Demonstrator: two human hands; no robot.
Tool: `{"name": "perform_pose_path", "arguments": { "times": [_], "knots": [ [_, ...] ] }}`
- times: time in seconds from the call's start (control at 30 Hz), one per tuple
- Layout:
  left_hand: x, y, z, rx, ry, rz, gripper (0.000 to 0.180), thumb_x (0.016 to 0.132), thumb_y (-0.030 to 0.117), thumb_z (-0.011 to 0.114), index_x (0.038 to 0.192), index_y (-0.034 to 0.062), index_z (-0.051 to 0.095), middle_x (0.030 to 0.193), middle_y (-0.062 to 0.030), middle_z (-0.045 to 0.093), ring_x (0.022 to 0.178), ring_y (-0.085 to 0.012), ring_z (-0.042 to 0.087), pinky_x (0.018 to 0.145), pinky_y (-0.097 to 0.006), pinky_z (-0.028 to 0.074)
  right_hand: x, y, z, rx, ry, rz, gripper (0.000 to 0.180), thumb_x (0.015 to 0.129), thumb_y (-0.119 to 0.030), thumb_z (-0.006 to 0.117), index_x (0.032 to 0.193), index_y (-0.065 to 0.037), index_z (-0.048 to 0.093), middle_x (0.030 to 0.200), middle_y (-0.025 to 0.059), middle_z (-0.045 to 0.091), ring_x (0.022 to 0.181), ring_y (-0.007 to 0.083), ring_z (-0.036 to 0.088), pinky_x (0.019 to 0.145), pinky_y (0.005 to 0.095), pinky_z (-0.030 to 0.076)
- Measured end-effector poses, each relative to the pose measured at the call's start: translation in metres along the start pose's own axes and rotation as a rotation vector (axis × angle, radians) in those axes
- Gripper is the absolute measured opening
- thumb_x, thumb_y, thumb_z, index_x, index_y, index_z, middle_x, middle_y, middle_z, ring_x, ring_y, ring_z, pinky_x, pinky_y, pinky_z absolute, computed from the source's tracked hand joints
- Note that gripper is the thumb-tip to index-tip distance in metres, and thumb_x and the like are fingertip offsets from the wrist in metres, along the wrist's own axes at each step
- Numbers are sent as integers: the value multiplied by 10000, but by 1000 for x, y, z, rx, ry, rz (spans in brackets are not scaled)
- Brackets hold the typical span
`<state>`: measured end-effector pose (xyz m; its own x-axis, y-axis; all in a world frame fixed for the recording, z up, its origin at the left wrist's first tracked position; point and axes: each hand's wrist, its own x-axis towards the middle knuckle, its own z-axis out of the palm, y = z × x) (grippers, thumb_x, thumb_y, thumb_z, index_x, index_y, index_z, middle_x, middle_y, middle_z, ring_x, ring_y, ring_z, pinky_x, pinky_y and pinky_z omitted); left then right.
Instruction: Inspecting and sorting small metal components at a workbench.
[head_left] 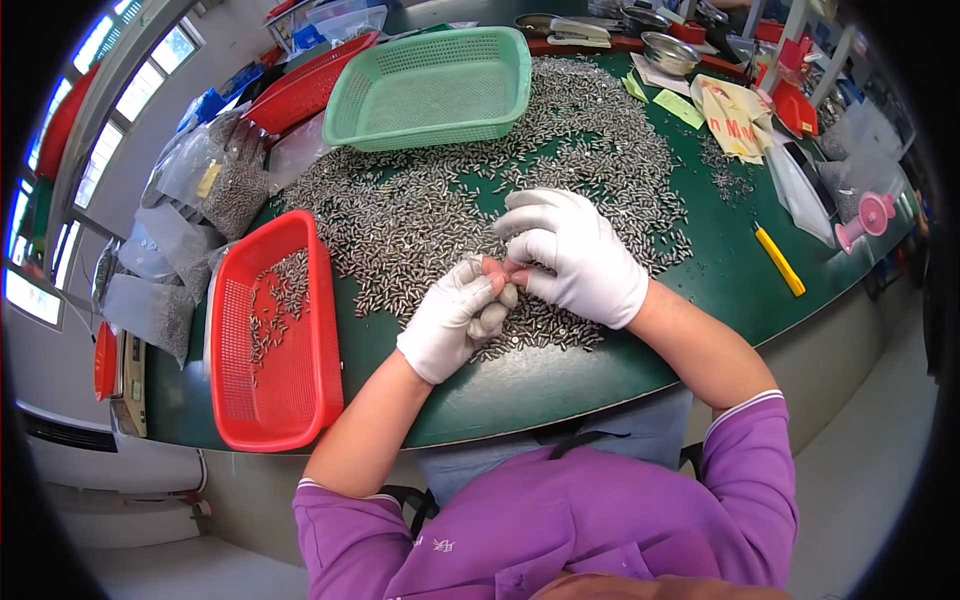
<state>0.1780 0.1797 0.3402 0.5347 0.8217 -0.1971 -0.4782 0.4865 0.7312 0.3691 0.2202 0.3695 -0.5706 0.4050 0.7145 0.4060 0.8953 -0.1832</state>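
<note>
Both hands wear white gloves with the fingertips cut away. My left hand (pixel 458 315) is curled into a loose fist and holds a handful of small silvery metal parts. My right hand (pixel 572 252) meets it from the right, thumb and forefinger pinched at the left hand's fingertips; whether a part sits in that pinch is too small to tell. Both hands hover over a wide heap of the same small metal parts (pixel 420 215) spread across the green table (pixel 560 385). A red mesh basket (pixel 305 385) left of the hands holds a thin scatter of the parts.
An empty green basket (pixel 430 85) stands behind the heap, with a red basket (pixel 305 90) to its left. Clear bags of parts (pixel 215 180) lie along the table's left edge. A yellow utility knife (pixel 778 260), a pink tool (pixel 866 218), metal bowls (pixel 668 52) and papers sit right.
</note>
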Motion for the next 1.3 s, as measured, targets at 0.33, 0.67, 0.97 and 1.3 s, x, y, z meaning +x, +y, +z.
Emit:
{"name": "perform_pose_path", "arguments": {
  "times": [0.33,0.67,0.97,1.3],
  "knots": [
    [-1,0,2,58,28,14,161,885,199,611,966,88,529,811,-8,561,543,-29,392,454,-144,287,-8,9,9,143,-66,180,158,707,-140,665,849,-71,657,952,78,625,917,269,591,797,372,487],
    [-2,0,1,6,43,-10,210,920,267,540,996,72,543,822,-22,560,572,-68,421,491,-172,330,-16,15,16,-67,-267,204,107,712,-200,650,756,-104,656,872,60,629,865,250,593,753,384,475],
    [-2,1,1,47,98,28,239,885,310,584,1020,119,536,885,-6,560,590,-62,427,537,-198,341,-17,17,5,-85,-284,332,131,691,-218,669,770,-115,676,881,56,619,910,251,577,782,385,466],
    [1,0,-1,-47,15,18,126,891,210,589,943,106,539,816,-11,557,525,-47,374,484,-177,293,-8,15,6,96,-120,220,166,651,-81,690,793,-58,607,920,91,611,922,292,578,804,387,474]
  ]
}}
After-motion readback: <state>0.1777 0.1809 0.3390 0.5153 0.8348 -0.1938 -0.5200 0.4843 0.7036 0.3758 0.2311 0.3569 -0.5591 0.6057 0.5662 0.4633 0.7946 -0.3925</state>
